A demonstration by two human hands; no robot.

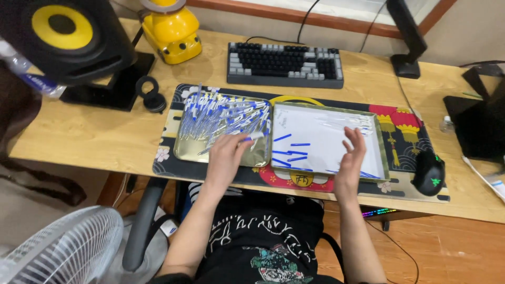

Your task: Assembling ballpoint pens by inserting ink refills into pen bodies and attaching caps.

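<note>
Left hand [227, 152] pinches a clear blue-capped plastic pen [254, 137], its length pointing right toward the white-lined metal tray [383, 152] beneath the open, empty right hand [351, 158].

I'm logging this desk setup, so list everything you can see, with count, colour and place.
pens: a heap too many to count, clear with blue caps, in the left tray
left tray: one, gold metal, on the desk mat
right tray: one, white-lined, beside the left tray
blue pen parts: several, loose in the right tray
keyboard: one, black and grey, behind the trays
mouse: one, black, right end of the mat
speaker: one, black with yellow cone, far left
fan: one, white, bottom left
left hand: on the pen heap, pinching one pen
right hand: open, over the right tray
</note>
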